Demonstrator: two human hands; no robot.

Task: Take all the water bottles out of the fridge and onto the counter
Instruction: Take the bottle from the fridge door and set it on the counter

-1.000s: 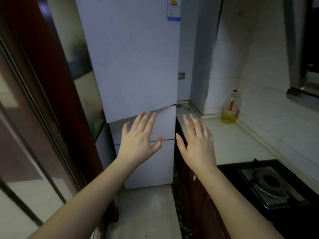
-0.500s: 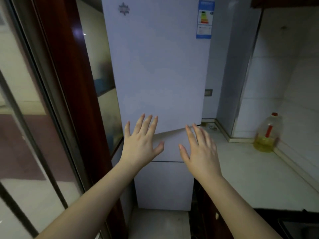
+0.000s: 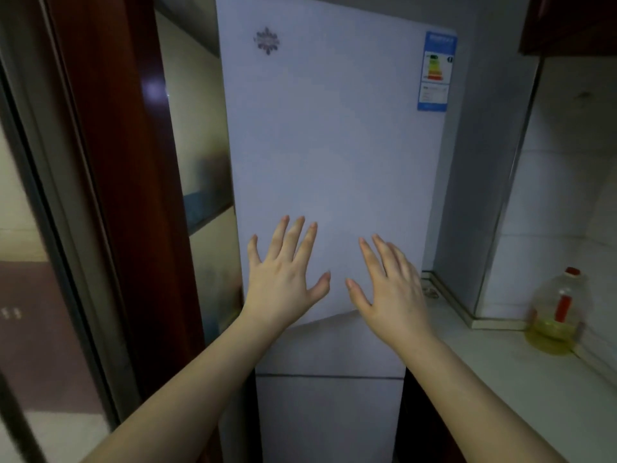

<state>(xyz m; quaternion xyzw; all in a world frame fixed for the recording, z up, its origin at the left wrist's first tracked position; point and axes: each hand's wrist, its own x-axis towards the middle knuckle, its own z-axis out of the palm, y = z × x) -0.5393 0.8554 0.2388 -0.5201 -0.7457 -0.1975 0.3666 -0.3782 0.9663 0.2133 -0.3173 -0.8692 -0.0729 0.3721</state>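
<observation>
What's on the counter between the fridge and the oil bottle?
In the head view, only bare counter lies between the fridge and the oil bottle, along the tiled corner wall.

Tall white fridge (image 3: 334,155), doors shut, upright between dark wooden frame and pale counter (image 3: 521,372); energy label top right. Bottles unseen.

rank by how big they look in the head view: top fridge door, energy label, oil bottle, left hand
1. top fridge door
2. left hand, though nearness to the camera enlarges it
3. oil bottle and energy label: too alike to rank
</observation>
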